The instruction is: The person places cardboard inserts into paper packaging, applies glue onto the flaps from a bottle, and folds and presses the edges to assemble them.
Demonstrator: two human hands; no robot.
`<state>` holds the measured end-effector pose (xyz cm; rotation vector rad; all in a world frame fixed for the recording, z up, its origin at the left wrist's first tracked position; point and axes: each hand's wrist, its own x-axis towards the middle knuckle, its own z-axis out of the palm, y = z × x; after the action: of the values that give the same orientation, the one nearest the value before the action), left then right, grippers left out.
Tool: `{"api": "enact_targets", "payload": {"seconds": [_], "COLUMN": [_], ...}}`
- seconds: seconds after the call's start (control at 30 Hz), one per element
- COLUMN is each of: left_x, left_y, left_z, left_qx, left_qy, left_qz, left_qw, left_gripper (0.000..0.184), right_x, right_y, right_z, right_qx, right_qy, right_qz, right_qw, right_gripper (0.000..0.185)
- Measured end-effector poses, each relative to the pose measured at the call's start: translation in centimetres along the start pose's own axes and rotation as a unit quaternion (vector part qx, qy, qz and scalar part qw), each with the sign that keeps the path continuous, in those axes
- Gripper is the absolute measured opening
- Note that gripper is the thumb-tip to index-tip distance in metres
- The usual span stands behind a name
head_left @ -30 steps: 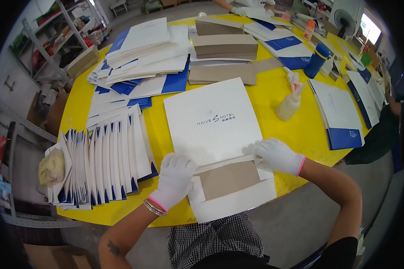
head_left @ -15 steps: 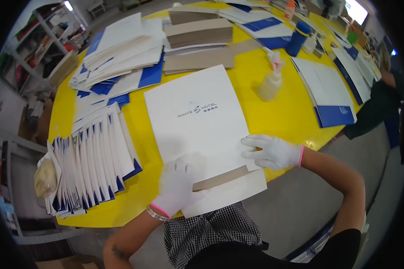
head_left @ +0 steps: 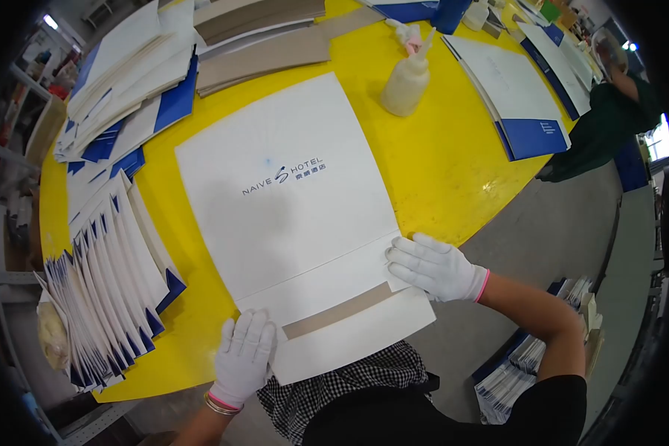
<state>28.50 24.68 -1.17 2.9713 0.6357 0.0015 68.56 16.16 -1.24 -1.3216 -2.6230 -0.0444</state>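
Note:
A flat white paper bag (head_left: pixel 290 215) printed "NAIVE HOTEL" lies in front of me, its lower end reaching over the table edge. A crease crosses it above a strip of grey-brown cardboard (head_left: pixel 338 311), which shows in a gap near the bottom. My left hand (head_left: pixel 243 355), in a white glove, rests at the bag's lower left edge with fingers stretched out. On the opposite edge, just above the cardboard strip's right end, my gloved right hand (head_left: pixel 435 267) lies flat with fingers extended. Neither hand grips anything.
A squeeze bottle (head_left: pixel 406 85) stands on the yellow table (head_left: pixel 453 201) beyond the bag. Folded white-and-blue bags (head_left: pixel 115 282) stand in a row at left. Flat sheets (head_left: pixel 137 82), brown boards (head_left: pixel 260 56) and more bags (head_left: pixel 509 97) lie around. A person's arm (head_left: pixel 624 85) shows at right.
My left hand has moved left and off the cardboard strip to the bag's left edge. My right hand has flattened on the right edge. The whole view has shifted and sits closer.

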Motion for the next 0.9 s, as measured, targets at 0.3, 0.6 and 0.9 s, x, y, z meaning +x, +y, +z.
{"api": "enact_targets", "payload": {"seconds": [0.3,0.6,0.9], "left_x": [4.4,6.4,0.8], "left_y": [2.4,-3.3,-12.3], "left_z": [-1.5,-2.1,-8.8], "left_qx": [-0.215,-0.011,0.192], "left_qy": [0.164,0.062,0.052], "left_qz": [-0.29,-0.203,-0.141], "left_qw": [0.918,0.977,0.97], "left_gripper": [0.062,0.053,0.031], "right_x": [2.2,11.4,21.4], "right_y": [-2.0,-1.3,-6.2], "right_z": [0.7,-1.6,0.6], "right_qx": [0.179,0.206,0.226], "right_qy": [0.135,-0.246,-0.117], "right_qz": [0.207,0.177,0.214], "right_qw": [0.952,0.931,0.943], "right_gripper": [0.078,0.077,0.068]}}
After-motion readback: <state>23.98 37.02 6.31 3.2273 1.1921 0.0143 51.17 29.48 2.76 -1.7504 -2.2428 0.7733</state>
